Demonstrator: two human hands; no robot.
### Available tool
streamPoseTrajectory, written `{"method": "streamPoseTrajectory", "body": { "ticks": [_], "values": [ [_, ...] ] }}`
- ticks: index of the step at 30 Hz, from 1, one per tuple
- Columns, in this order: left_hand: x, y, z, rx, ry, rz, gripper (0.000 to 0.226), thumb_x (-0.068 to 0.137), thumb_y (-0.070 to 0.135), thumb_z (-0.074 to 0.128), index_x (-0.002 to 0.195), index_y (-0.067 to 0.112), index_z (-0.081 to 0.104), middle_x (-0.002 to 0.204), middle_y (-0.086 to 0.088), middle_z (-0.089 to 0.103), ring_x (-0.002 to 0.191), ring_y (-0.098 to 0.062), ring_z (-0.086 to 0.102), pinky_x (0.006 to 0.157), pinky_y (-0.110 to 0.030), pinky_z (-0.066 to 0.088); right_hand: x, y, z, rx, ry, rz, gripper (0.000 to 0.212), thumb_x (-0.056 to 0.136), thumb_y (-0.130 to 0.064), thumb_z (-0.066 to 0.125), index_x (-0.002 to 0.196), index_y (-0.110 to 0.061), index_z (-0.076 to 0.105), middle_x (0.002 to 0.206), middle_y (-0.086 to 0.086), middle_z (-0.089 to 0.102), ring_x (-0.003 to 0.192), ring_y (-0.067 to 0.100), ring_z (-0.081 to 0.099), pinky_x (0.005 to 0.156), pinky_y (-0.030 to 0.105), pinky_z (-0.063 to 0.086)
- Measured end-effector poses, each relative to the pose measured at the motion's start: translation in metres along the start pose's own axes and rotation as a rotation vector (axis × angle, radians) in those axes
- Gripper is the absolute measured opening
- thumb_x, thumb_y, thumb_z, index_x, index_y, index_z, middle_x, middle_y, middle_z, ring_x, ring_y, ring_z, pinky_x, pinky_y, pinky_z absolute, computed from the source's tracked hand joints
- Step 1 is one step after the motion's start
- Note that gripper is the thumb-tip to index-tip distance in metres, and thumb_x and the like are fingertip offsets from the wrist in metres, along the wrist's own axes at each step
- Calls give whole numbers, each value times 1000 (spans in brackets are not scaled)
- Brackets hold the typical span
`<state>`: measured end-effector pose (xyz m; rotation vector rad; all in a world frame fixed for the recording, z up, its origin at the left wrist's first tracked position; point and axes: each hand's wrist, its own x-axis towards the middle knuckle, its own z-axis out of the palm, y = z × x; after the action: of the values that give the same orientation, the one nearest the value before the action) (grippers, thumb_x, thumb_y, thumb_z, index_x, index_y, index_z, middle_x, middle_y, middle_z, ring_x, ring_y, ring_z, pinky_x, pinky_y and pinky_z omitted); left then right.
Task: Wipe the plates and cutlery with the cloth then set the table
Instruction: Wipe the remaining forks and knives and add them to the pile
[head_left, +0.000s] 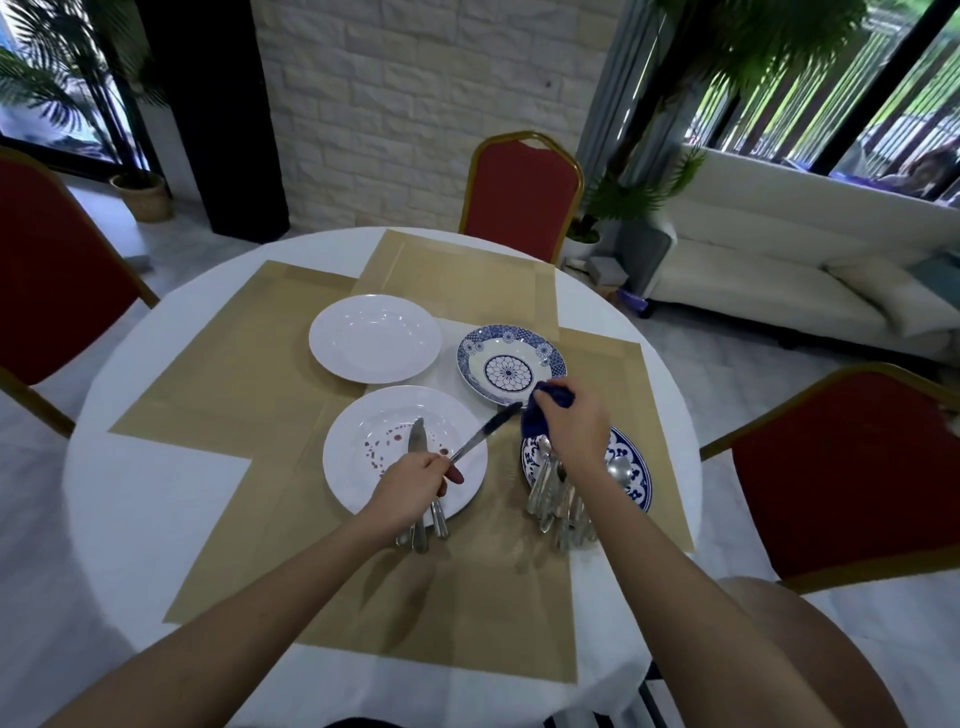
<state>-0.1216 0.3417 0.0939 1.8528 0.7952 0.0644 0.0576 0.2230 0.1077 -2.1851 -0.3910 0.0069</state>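
The left grip (415, 480) is clenched round the handle of a knife (483, 431), whose blade slants up and away from it toward the right grip (571, 431). The right grip is closed on a bunched dark blue cloth (534, 425), and the cloth meets the knife's tip just at that grip's fingers. Directly under the left grip lies a white plate (345, 467) dotted with reddish spots. A second knife (416, 441) rests on this plate, just beyond the knuckles and pointing away. More cutlery handles (439, 522) stick out past the plate's near rim, below the left wrist. Beneath the right wrist sits a blue-and-white patterned plate (636, 475) carrying a heap of cutlery (550, 499). A spoon (619, 470) shows just outside the forearm, and the handles of the heap overhang the plate's near edge. Just past the right grip, close to the cloth, is a deeper plate with a blue flower pattern (506, 371). Farther out from the left grip, beyond the spotted plate, stands a plain white plate (374, 338) with no marks visible on it. All four plates rest on overlapping tan placemats (234, 389) spread over a round counter (156, 493) covered in white. A red chair (522, 192) with a gold frame faces the grips from the counter's far side, and the two grips are near each other, joined by the knife.
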Motion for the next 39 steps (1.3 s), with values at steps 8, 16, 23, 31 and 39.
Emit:
{"method": "streamPoseTrajectory", "body": {
  "ticks": [8,16,23,31,39],
  "values": [
    [7,-2,1,97,26,80,23,100,23,42,102,18,64,81,12,64,77,-11,60,67,-23,43,-26,-22,7,-80,-204,-225,26,83,-38,69,108,-31,67,105,-4,57,95,11,54,83,28,48],
    [10,1,1,132,31,118,25,100,24,40,101,21,65,79,16,63,69,-10,57,61,-22,41,-25,-16,19,-342,-193,-242,31,87,-40,63,117,-31,62,112,-2,52,101,18,55,77,31,47],
    [15,-11,-17,66,-93,87,19,96,30,52,102,26,69,81,17,73,79,-19,65,69,-24,48,-1,3,-2,60,-384,-48,37,75,-24,79,108,-27,63,107,-3,63,96,14,60,83,29,51],
    [19,5,-35,-327,-203,-159,19,90,37,61,99,22,68,93,10,74,66,1,59,55,-19,34,-9,3,7,691,-184,460,37,76,4,73,100,-21,64,106,12,64,84,24,64,69,32,55],
    [30,8,-24,-879,-70,-200,22,97,19,50,115,13,62,99,4,67,87,-10,59,70,-21,43,-27,-15,26,950,-48,642,37,77,7,71,105,-15,62,110,18,65,83,27,63,64,32,52]
  ]
}}
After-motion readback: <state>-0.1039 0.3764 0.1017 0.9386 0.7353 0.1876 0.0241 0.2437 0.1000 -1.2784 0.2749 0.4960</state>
